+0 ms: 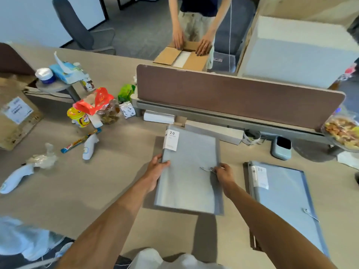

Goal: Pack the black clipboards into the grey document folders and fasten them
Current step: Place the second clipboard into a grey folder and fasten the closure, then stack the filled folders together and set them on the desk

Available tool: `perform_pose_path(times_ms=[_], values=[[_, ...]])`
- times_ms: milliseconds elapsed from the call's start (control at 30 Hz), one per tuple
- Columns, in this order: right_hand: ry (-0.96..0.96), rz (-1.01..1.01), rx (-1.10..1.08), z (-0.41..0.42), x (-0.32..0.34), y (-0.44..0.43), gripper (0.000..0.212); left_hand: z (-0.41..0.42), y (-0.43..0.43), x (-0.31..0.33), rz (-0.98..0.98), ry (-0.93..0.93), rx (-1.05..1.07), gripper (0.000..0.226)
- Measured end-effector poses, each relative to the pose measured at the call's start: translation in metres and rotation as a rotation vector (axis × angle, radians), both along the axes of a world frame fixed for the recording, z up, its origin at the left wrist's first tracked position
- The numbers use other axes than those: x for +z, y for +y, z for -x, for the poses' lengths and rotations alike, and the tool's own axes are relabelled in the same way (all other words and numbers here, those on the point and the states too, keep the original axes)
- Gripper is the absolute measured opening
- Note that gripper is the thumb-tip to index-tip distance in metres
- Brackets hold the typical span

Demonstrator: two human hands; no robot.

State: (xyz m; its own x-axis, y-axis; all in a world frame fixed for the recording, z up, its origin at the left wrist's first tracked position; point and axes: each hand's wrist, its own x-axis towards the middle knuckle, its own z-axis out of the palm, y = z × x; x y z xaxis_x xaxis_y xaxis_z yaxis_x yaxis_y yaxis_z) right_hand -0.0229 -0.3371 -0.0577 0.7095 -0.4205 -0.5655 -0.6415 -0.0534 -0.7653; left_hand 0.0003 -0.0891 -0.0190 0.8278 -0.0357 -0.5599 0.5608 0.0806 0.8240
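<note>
Here, on the far left of the desk (116,181), a red paper bag (93,101) stands among snacks. Toward the middle, the person's left hand (155,167) grips the left edge of a grey document folder (190,177), thumb on top. The folder sits closed at mid-desk, its white label at the far left corner. The right hand (223,172) pinches the fastening cord (206,168) by the folder's right edge. Just right of it, apart, a second grey folder (281,200) lies flat.
</note>
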Motion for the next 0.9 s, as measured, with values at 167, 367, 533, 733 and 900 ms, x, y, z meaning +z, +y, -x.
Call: perform_pose_path(times_ms=[167, 367, 533, 733, 900], values=[[-0.066, 0.126, -0.134, 0.045, 0.014, -0.089, 0.033, 0.018, -0.095, 0.002, -0.121, -0.059, -0.187, 0.035], [-0.062, 0.15, -0.313, 0.121, 0.019, -0.194, 0.042, 0.063, -0.209, -0.009, -0.304, -0.088, -0.431, 0.029], [-0.028, 0.182, -0.333, 0.167, 0.005, -0.264, 0.042, 0.095, -0.269, -0.035, -0.458, -0.085, -0.593, 0.028], [0.035, 0.169, -0.236, 0.179, -0.004, -0.298, 0.018, 0.115, -0.297, -0.044, -0.581, -0.046, -0.643, 0.02], [0.035, 0.178, -0.16, 0.178, -0.006, -0.294, 0.033, 0.114, -0.304, -0.05, -0.638, -0.1, -0.618, 0.02]])
